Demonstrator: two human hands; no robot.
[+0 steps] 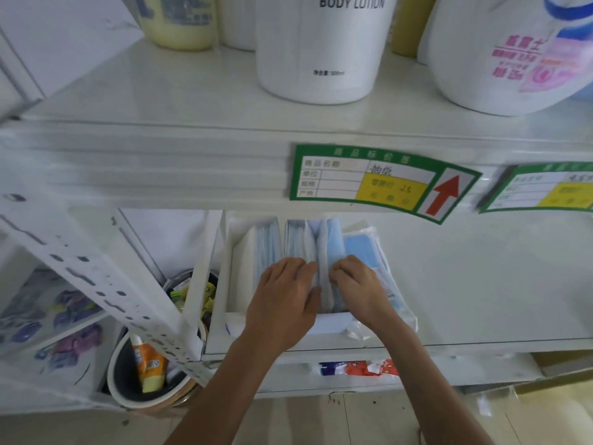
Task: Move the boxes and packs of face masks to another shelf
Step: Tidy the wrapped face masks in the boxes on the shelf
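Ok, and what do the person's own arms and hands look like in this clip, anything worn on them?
Both forearms are bare as far as the frame shows, with no sleeve in sight. The left hand and the right hand wear no gloves, and no ring, watch or bracelet shows on the fingers or wrists. Nails look short and unpainted, though the picture is slightly blurred.

The top edge is cutting off the lotion bottle (324,49) and detergent jug (513,53). The upper shelf (160,168) is hiding the far ends of the mask packs (296,239). The second price label (545,187) is running off the right edge, blurred.
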